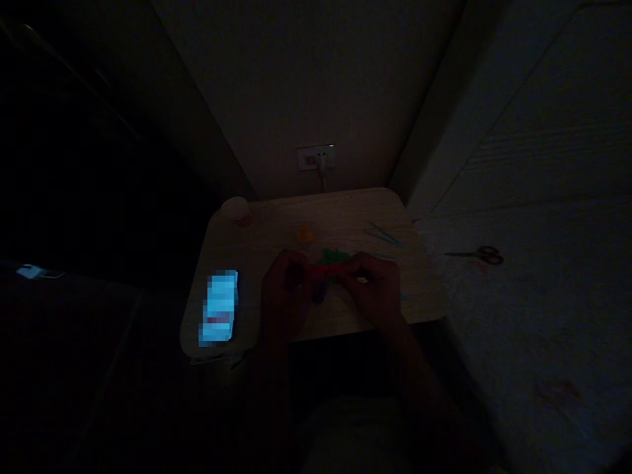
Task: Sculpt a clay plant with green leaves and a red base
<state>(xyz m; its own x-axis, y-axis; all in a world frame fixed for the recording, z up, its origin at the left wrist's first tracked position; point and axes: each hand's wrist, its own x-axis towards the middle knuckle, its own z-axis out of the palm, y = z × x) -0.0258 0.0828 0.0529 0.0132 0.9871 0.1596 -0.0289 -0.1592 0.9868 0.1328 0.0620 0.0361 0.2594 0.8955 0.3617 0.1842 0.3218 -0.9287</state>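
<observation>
While gripped at both ends, a red strip point(323, 268) is held by left hand point(284, 289) and right hand point(375, 289) over the bench point(345, 210) | probably light, bendable | dim view.

Very dim, underexposed view, lit mostly by a glowing screen.

The brightest spot is the phone screen point(219, 307), which glows blue-white and looks blocky and blurred; a smaller pale glow point(29, 270) sits at the far left. The tabletop point(345, 210) and the back wall catch only a weak, warm light, while the left side and the bottom sink into near black. Both hands, the left hand point(284, 289) and right hand point(375, 286), show as dark shapes with little detail. Colours are muted, the shadows grainy, and the corners darken further.
</observation>
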